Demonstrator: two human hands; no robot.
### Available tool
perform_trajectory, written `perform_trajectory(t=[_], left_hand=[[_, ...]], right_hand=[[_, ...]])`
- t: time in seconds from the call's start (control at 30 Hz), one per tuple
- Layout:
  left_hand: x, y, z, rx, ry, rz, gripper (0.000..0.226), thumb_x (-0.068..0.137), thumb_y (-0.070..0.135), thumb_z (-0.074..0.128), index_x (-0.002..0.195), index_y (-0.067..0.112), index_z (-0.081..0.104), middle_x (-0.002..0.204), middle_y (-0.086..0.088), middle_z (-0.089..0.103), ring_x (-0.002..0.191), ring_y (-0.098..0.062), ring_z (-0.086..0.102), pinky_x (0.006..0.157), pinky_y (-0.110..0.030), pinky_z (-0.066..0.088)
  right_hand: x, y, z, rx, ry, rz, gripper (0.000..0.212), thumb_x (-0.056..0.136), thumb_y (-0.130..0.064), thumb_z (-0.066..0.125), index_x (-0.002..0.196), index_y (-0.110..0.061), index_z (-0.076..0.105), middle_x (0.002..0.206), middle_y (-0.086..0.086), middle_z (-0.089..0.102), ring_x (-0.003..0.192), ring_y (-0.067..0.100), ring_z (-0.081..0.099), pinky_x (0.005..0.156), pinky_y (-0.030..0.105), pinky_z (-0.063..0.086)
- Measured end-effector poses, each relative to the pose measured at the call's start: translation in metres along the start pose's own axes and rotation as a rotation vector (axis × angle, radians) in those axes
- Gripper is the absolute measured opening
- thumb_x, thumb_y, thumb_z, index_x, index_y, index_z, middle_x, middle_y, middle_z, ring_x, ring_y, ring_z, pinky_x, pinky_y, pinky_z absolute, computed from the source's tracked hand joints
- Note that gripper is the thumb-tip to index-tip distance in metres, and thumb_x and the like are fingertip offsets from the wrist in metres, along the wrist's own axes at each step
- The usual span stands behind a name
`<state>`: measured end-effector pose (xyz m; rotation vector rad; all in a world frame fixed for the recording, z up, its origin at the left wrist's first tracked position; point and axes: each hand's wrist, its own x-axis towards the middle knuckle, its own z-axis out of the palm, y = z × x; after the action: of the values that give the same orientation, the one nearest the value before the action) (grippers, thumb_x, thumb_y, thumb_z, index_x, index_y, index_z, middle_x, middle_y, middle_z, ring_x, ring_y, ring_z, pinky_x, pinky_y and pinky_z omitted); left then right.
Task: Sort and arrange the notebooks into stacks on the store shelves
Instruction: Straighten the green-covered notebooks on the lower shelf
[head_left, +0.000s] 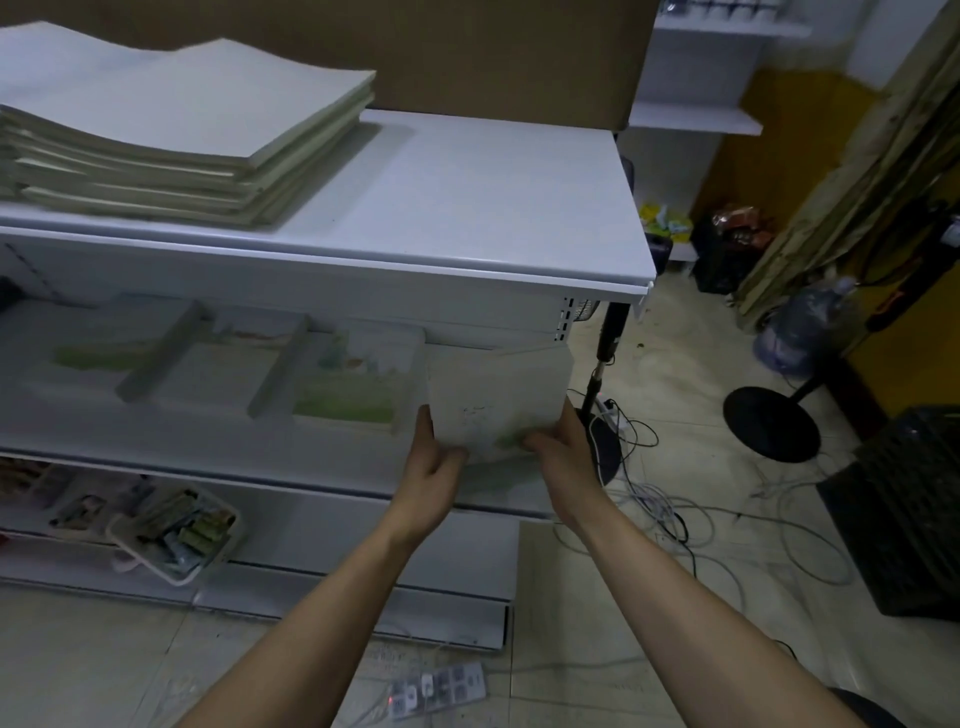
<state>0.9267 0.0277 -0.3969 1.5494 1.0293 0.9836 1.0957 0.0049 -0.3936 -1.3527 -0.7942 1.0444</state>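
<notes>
Pale white notebook (493, 395) with a faint green print is held at the right end of the white metal middle shelf (208, 447). The left hand (434, 467) and right hand (558, 447) each have their grip pinched on a lower corner, thumbs on the cover. Similar green-printed notebooks (353, 384) lie just beside it.
</notes>
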Motion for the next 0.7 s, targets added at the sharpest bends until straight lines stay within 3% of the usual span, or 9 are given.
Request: perform_trajectory(t=[0.07,0.23,0.37,0.47,0.53,0.6,0.7], left_hand=[[-0.001,-0.003,-0.004,0.058,-0.040,0.028,0.056,0.099,-0.002,0.046,0.141,0.032,0.029,0.135,0.025,0.042,0.118,0.029,0.042,0.097,0.002,0.032],[-0.001,-0.007,-0.010,0.087,-0.067,0.047,0.058,0.098,0.013,0.045,0.141,0.043,0.020,0.141,0.027,0.035,0.125,0.030,0.035,0.101,0.003,0.028],[0.002,-0.009,-0.012,0.087,-0.096,0.042,0.058,0.101,0.007,0.047,0.142,0.038,0.020,0.140,0.028,0.035,0.123,0.030,0.036,0.101,0.004,0.027],[0.022,-0.004,-0.023,0.129,-0.151,-0.064,0.053,0.104,0.008,0.051,0.141,0.038,0.028,0.138,0.024,0.043,0.127,0.009,0.045,0.101,-0.001,0.032],[0.042,-0.001,-0.028,0.190,-0.156,-0.163,0.052,0.104,0.010,0.056,0.149,0.023,0.035,0.141,0.007,0.052,0.129,-0.013,0.051,0.106,-0.019,0.042],[0.061,0.003,-0.028,0.286,-0.077,-0.279,0.051,0.101,0.020,0.063,0.148,0.012,0.045,0.135,-0.005,0.059,0.122,-0.024,0.060,0.100,-0.034,0.050],[0.084,-0.004,-0.024,0.506,-0.079,-0.350,0.031,0.097,0.030,0.069,0.113,0.003,0.069,0.110,-0.011,0.069,0.108,-0.033,0.067,0.086,-0.036,0.054]], right_hand=[[-0.003,0.001,-0.002,-0.028,-0.002,-0.009,0.058,0.082,0.020,0.051,0.131,-0.010,0.056,0.106,-0.003,0.070,0.095,0.000,0.067,0.073,0.016,0.052],[-0.008,0.005,0.000,-0.056,-0.014,-0.019,0.057,0.084,0.017,0.052,0.130,-0.016,0.057,0.106,-0.012,0.071,0.100,0.000,0.066,0.078,0.016,0.052],[-0.009,0.007,0.001,-0.104,-0.038,-0.053,0.057,0.087,0.015,0.050,0.133,-0.019,0.052,0.111,-0.014,0.068,0.102,-0.005,0.063,0.085,0.015,0.051],[-0.001,0.001,-0.003,-0.201,-0.092,-0.060,0.050,0.090,0.010,0.054,0.127,-0.023,0.050,0.111,-0.015,0.066,0.104,-0.005,0.063,0.087,0.014,0.049],[0.008,-0.003,-0.007,-0.309,-0.118,-0.045,0.043,0.092,0.000,0.059,0.124,-0.027,0.049,0.116,-0.009,0.064,0.110,0.005,0.062,0.093,0.022,0.050],[0.022,-0.003,-0.009,-0.359,-0.083,0.061,0.039,0.093,-0.009,0.065,0.126,-0.022,0.050,0.115,-0.007,0.064,0.108,0.012,0.062,0.093,0.031,0.053],[0.045,0.002,-0.004,-0.518,-0.035,0.274,0.043,0.089,-0.023,0.071,0.124,-0.003,0.056,0.111,0.010,0.065,0.099,0.026,0.065,0.077,0.037,0.057]])
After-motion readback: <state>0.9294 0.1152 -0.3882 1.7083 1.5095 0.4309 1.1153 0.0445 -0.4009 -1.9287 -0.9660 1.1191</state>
